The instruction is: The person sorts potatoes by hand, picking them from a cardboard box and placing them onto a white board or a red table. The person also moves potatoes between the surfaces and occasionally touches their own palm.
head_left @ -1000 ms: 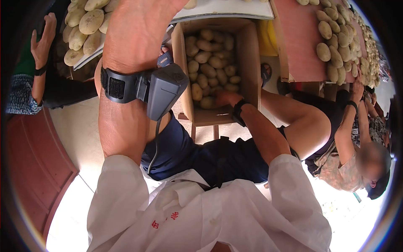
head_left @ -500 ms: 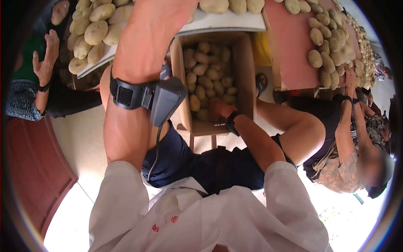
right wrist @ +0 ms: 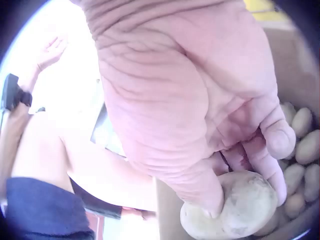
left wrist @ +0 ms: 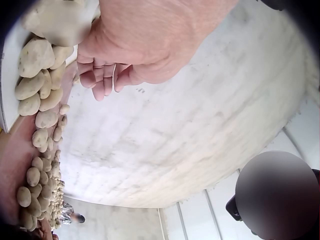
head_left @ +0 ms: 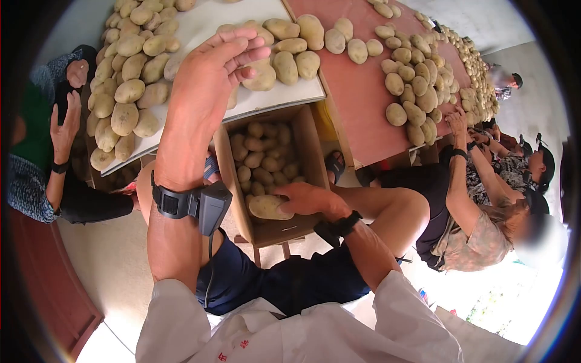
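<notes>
My right hand (head_left: 308, 198) pinches a large pale potato (head_left: 266, 207) between thumb and fingers at the near end of the cardboard box (head_left: 313, 169). Beneath it, many potatoes (head_left: 262, 158) lie inside the box. In the right wrist view the thumb presses one side of the held potato (right wrist: 235, 207) while fingertips wrap the other. Over the near edge of the white tabletop (head_left: 212, 21), my left hand (head_left: 206, 75) hovers with fingers loosely bent and nothing in it. Several potatoes (head_left: 284, 65) sit just beyond that hand.
A heap of potatoes (head_left: 130, 91) covers the left side of the white top. More potatoes (head_left: 417, 85) spread across the red tabletop (head_left: 354, 103) to the right. Other people sit at both sides, one with a hand (head_left: 458, 123) at the red table. My knees flank the box.
My right hand has come up from inside the box with a potato. The head view has shifted, bringing my left hand and more of the tabletops into sight.
</notes>
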Action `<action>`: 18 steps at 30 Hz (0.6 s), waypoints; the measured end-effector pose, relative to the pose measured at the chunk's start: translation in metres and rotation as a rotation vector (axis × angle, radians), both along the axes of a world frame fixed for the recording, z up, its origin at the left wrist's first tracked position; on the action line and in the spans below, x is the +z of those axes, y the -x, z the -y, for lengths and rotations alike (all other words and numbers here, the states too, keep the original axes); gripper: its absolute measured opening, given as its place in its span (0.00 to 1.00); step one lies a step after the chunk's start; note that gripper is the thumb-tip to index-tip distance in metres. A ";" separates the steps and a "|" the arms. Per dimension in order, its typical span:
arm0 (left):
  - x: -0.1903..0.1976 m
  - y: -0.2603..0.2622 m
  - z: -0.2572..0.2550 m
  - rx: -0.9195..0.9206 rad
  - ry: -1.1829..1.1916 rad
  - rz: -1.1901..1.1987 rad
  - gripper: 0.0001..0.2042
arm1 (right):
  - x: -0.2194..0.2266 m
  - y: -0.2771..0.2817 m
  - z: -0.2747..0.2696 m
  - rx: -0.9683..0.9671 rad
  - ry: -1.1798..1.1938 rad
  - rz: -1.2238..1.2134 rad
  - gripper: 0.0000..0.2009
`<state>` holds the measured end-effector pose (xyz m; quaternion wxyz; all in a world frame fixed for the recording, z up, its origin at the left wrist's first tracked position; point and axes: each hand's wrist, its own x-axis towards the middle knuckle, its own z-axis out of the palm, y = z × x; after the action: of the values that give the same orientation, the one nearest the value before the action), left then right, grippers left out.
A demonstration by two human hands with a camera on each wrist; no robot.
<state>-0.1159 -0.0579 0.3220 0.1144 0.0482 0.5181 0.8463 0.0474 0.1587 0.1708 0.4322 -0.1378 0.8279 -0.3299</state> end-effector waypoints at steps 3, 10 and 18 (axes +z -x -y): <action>0.000 0.000 0.002 -0.001 -0.013 0.007 0.13 | 0.063 0.013 -0.016 -0.198 0.209 0.041 0.32; 0.000 -0.001 0.002 -0.022 -0.050 0.024 0.13 | 0.122 0.040 -0.072 -0.801 0.374 0.118 0.30; 0.002 -0.001 0.001 -0.003 -0.035 0.033 0.14 | 0.108 0.109 -0.129 -1.188 0.216 -0.573 0.28</action>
<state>-0.1148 -0.0591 0.3239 0.1233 0.0369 0.5010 0.8558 -0.0613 0.2874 0.2791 -0.0763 0.2170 0.8075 -0.5431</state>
